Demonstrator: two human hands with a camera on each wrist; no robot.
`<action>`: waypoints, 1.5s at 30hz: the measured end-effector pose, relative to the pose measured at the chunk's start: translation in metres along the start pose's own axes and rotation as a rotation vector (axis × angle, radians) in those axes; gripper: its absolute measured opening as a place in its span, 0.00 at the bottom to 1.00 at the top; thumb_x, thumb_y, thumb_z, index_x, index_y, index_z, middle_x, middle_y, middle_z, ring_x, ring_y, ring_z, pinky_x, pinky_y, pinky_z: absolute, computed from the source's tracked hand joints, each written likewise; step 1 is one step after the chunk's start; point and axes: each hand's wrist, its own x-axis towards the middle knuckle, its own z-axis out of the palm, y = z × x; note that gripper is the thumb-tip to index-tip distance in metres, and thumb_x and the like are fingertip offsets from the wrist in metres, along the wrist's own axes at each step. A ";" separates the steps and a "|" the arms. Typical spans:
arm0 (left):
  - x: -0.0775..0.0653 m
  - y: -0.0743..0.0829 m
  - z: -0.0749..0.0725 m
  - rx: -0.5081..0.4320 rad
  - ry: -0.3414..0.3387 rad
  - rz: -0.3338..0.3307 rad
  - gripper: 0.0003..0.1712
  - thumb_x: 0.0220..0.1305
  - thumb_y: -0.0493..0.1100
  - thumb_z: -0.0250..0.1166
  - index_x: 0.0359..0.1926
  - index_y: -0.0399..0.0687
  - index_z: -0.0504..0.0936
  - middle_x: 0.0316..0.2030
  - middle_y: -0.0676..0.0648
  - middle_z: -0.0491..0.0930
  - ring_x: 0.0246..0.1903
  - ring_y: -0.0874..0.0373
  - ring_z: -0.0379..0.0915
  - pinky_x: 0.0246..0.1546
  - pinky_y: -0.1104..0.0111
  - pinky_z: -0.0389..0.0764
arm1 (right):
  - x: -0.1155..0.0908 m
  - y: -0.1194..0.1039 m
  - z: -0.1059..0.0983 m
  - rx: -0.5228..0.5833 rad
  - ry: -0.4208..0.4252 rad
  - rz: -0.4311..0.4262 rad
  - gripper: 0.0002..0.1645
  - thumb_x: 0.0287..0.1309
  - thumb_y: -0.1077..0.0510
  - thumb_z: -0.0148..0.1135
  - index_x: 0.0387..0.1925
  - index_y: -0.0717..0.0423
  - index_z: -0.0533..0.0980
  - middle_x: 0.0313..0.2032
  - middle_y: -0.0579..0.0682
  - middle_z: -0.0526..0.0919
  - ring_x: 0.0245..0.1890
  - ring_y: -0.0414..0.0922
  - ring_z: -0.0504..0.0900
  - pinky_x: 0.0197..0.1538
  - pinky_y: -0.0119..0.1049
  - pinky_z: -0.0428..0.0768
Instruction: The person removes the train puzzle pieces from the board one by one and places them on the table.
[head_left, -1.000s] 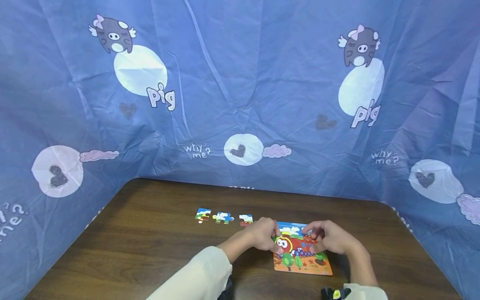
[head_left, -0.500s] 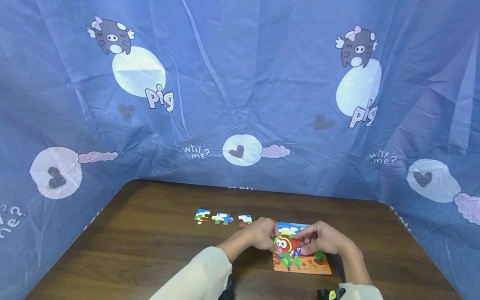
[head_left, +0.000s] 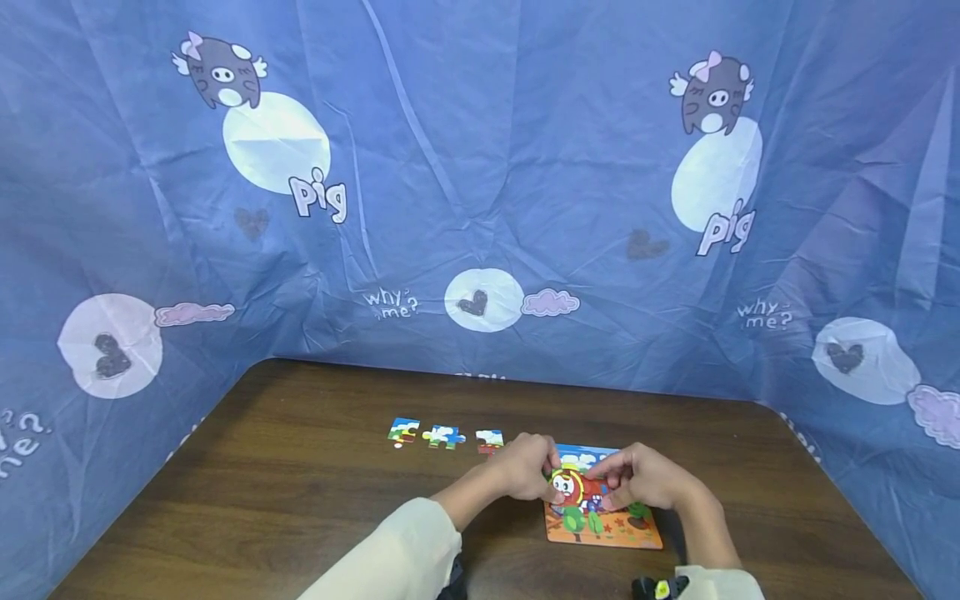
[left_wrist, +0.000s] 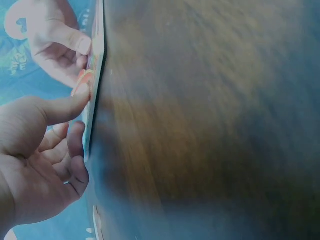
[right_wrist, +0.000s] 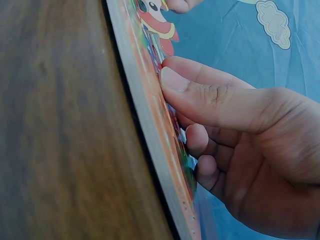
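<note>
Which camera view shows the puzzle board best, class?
The head view: the puzzle board shows its printed face, though the left hand and right hand cover parts. Both wrist views show it nearly edge-on.

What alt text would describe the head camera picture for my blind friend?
A person's left hand and right hand work at a big-eyed cartoon face on a colourful jigsaw puzzle. Three loose pieces lie to the left on the wooden table, and a blue cloth printed with winged pigs hangs behind.
</note>
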 end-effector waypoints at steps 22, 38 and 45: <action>-0.008 -0.008 -0.011 -0.326 -0.010 0.030 0.06 0.62 0.35 0.73 0.33 0.45 0.82 0.26 0.55 0.80 0.26 0.64 0.73 0.30 0.71 0.74 | 0.000 0.002 0.000 0.007 -0.012 0.012 0.24 0.50 0.66 0.78 0.51 0.60 0.85 0.30 0.51 0.77 0.24 0.41 0.68 0.28 0.30 0.72; -0.030 -0.052 -0.048 -0.417 0.042 0.058 0.06 0.60 0.30 0.71 0.36 0.40 0.81 0.27 0.50 0.81 0.27 0.61 0.75 0.29 0.69 0.74 | -0.001 0.000 0.001 -0.007 0.005 0.030 0.25 0.48 0.66 0.79 0.52 0.60 0.85 0.30 0.51 0.77 0.26 0.42 0.69 0.30 0.31 0.72; -0.047 -0.078 -0.068 -0.363 0.078 0.060 0.06 0.60 0.29 0.70 0.36 0.39 0.81 0.28 0.50 0.81 0.29 0.62 0.74 0.30 0.69 0.73 | -0.001 -0.001 0.001 0.005 0.005 0.019 0.25 0.49 0.66 0.78 0.52 0.61 0.85 0.30 0.51 0.76 0.28 0.43 0.69 0.31 0.31 0.72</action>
